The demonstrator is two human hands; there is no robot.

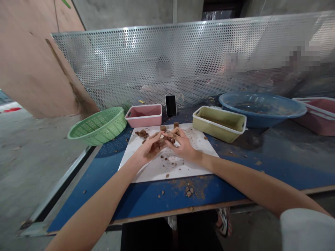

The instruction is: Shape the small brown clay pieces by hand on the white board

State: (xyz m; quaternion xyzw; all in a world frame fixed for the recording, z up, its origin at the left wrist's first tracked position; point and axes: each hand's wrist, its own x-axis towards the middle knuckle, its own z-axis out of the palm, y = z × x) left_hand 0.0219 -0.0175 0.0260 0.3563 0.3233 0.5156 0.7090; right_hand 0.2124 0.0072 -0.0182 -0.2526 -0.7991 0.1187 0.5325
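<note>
Over the white board (146,171) my two hands meet with fingertips close together. Between them are dark brown, clay-like lumps (169,139); their exact kind is unclear. My right hand (183,146) curls its thumb and fingers round the lumps from the right. From the left, my left hand (150,148) is cupped against them, its fingers partly hidden. A crumbly brown heap (142,133) lies on the board's left. Two small brown blocks, one on the left (163,128) and one on the right (176,124), sit just beyond my fingers. Brown crumbs are scattered across the board.
Behind the board stand a pink basket (143,121), a phone (171,106) and a yellow-green basket (217,125). A green colander (98,127) tilts at left; a blue basin (261,113) and another pink basket (321,118) are at right. A perforated metal screen (146,55) closes the back.
</note>
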